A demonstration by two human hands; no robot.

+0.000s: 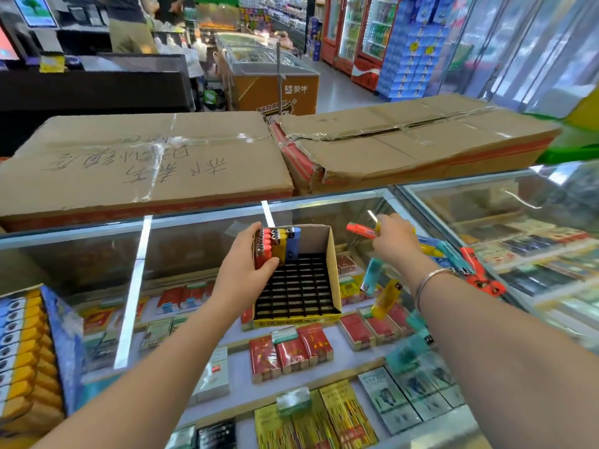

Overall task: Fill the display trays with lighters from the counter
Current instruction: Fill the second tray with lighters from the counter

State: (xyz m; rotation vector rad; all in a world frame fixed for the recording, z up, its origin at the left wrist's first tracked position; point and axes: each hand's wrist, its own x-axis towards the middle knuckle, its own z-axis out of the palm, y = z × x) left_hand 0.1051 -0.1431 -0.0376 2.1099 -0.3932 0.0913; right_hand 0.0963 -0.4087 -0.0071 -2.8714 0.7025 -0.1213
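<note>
A cardboard display tray (335, 270) with a black slot grid stands on the glass counter (201, 228). Its far left corner holds red, yellow and blue lighters (278, 244). My left hand (249, 267) grips the tray's left wall beside those lighters. My right hand (393, 239) is to the tray's right and holds a red lighter (359, 230) together with a yellow one, lifted off the glass. Loose lighters (453, 257) in several colours lie scattered on the counter under and beside my right forearm.
A full tray of yellow and blue lighters (29, 358) stands at the counter's left edge. Two large cardboard boxes (146, 163) lie behind the counter. Cigarette packs fill the shelves under the glass. A chest freezer and drink fridges stand further back.
</note>
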